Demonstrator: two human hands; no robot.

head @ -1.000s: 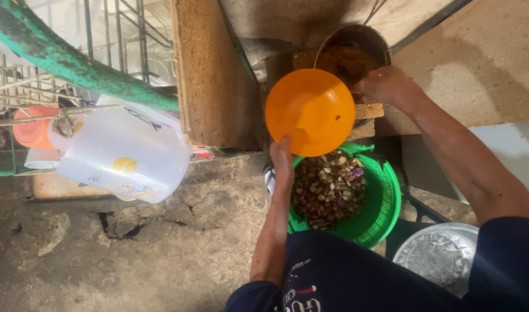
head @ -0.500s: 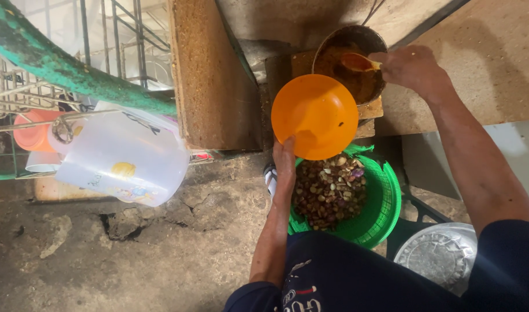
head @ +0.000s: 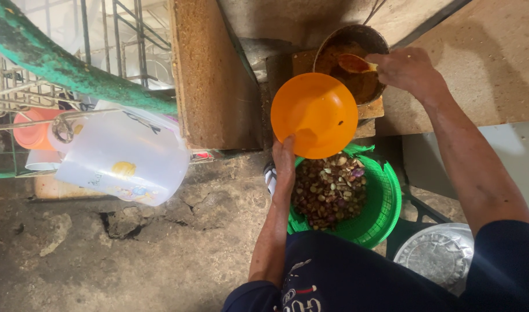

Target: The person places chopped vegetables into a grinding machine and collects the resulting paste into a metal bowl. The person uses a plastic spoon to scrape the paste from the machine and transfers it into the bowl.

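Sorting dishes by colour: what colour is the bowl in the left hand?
Orange, plain; the bowl shows in the head view.

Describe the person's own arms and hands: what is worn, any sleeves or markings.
Both forearms are bare; no gloves, rings or watch are visible on the left hand or the right hand. A dark navy short sleeve covers the right upper arm. The navy garment carries white and red printing.

Below you lies a cracked, dirty concrete floor [head: 102,254]. A green pipe [head: 62,66] crosses a wire rack [head: 120,34] top left; a rough wooden post [head: 212,75] stands beside it.
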